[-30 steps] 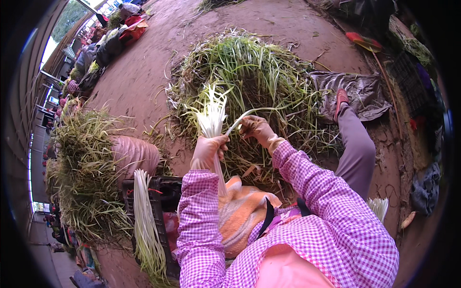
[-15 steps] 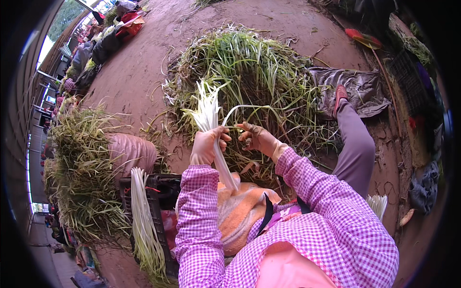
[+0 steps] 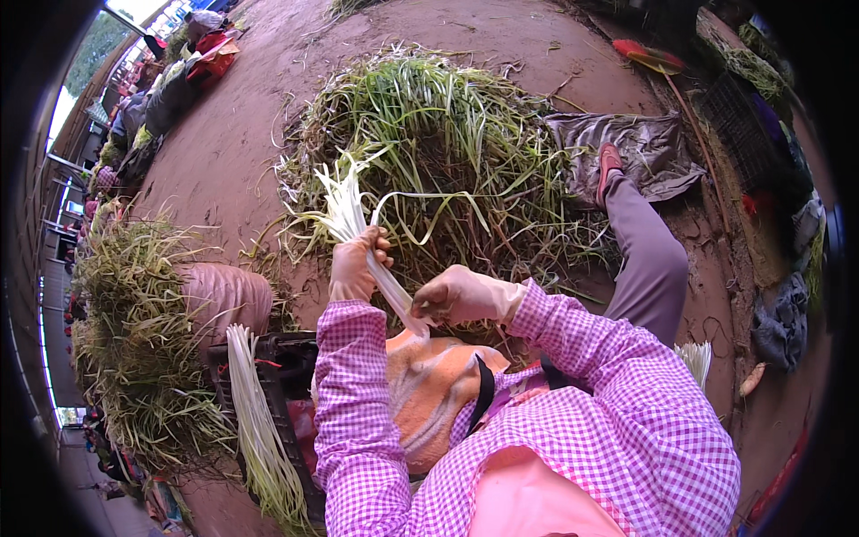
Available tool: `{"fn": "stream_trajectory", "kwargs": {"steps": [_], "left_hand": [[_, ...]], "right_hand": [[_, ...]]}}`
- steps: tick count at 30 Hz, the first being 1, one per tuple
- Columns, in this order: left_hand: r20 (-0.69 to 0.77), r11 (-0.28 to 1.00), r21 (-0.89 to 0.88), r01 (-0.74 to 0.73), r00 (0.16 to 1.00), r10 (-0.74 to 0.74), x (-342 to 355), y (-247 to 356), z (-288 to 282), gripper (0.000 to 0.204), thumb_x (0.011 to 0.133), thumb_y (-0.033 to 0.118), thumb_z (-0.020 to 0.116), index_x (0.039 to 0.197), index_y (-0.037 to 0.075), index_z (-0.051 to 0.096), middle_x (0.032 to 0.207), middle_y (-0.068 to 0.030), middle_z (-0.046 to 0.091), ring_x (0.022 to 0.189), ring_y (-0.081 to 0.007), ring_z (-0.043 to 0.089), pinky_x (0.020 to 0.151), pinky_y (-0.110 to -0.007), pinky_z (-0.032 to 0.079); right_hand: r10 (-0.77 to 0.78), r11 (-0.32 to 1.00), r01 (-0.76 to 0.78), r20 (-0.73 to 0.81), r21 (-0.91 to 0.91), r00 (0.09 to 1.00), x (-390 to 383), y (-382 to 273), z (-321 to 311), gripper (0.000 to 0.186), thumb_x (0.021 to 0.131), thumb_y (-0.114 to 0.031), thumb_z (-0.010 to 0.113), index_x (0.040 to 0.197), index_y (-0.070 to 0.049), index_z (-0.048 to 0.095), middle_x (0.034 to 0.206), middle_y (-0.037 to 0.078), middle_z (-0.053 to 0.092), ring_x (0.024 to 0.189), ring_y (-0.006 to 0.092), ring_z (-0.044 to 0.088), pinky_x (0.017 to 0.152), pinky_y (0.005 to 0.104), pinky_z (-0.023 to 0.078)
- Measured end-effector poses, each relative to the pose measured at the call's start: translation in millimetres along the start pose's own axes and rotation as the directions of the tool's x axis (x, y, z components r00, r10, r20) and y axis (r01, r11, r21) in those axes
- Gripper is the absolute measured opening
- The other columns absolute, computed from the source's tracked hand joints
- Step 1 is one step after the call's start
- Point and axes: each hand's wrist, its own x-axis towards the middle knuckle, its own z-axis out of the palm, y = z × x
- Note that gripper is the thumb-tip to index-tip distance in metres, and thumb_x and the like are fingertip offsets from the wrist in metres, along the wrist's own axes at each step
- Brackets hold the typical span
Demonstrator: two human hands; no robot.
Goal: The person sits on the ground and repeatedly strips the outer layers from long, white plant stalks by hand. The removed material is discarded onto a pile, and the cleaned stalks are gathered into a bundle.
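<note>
My left hand, in a pale glove, is closed round a bundle of white leafy stalks, held tilted, with one long pale leaf arching off to the right. My gloved right hand pinches at the lower end of that bundle, just right of and below the left. An orange striped towel lies on my lap beneath them. Beyond the hands is a big heap of green stems and leaves. To my left, another bundle of long pale stalks lies on a dark plastic crate.
A pink sack with grassy greens sits at the left. My right foot rests on a grey sheet. Farther right are a red broom, a black crate and dark cloth. Bundles and bags line the far left.
My right hand has moved down from the long leaf beside the top of the bundle to its lower end. The bundle in my left hand now leans further left.
</note>
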Motion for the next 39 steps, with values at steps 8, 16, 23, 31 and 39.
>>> {"fn": "stream_trajectory", "kwargs": {"steps": [8,16,23,31,39], "left_hand": [[0.055,0.723,-0.541,-0.429,0.84,0.539,-20.5,81.7,-41.3,0.029,0.095,0.021,0.06,0.11,-0.002,0.056,0.07,-0.0027,0.057,0.051,-0.0054,0.047,0.043,-0.02,0.044],[0.343,0.621,-0.774,-0.125,0.741,0.577,21.4,67.5,-45.2,0.041,0.091,0.003,0.057,0.13,-0.006,0.047,0.11,-0.0159,0.067,0.059,-0.0067,0.055,0.061,-0.024,0.049],[0.429,0.619,-0.785,-0.019,0.703,0.567,27.4,57.6,-40.9,0.047,0.087,-0.003,0.052,0.133,-0.006,0.046,0.121,-0.0184,0.063,0.068,-0.0097,0.058,0.069,-0.026,0.051],[0.315,0.848,-0.507,-0.157,0.881,0.352,30.4,44.2,-3.3,0.04,0.086,-0.004,0.054,0.126,-0.005,0.049,0.096,-0.0178,0.07,0.047,-0.0073,0.053,0.046,-0.022,0.05],[0.215,0.939,-0.287,-0.187,0.943,0.254,17.3,39.2,2.5,0.032,0.092,0.002,0.054,0.124,-0.003,0.053,0.089,-0.0138,0.071,0.049,-0.0061,0.054,0.045,-0.022,0.05]], "right_hand": [[0.95,0.313,-0.287,0.299,-0.905,0.094,-104.2,83.6,-21.3,0.036,0.074,-0.018,0.071,0.11,-0.014,0.072,0.11,0.01,0.07,0.101,0.0229,0.066,0.078,0.0363,0.054],[0.822,0.501,-0.865,-0.32,0.017,0.471,-60.9,125.1,-66.7,0.026,0.088,-0.017,0.064,0.112,-0.008,0.066,0.087,0.009,0.07,0.074,0.0168,0.067,0.069,0.0292,0.053],[0.914,0.213,-0.966,-0.32,-0.144,0.249,-3.3,163.8,-53.3,0.051,0.09,-0.035,0.064,0.129,-0.003,0.054,0.125,0.02,0.059,0.114,0.0329,0.058,0.097,0.0402,0.045],[0.231,0.812,-0.434,-0.469,-0.389,0.852,-30.3,105.7,-30.8,0.033,0.083,-0.02,0.071,0.11,-0.003,0.064,0.094,0.017,0.068,0.083,0.0331,0.067,0.072,0.037,0.056],[0.483,0.865,-0.501,-0.286,0.009,0.828,-29.9,57.0,-22.1,0.033,0.08,-0.014,0.075,0.108,-0.004,0.061,0.092,0.016,0.067,0.082,0.0266,0.066,0.071,0.0345,0.053]]}}
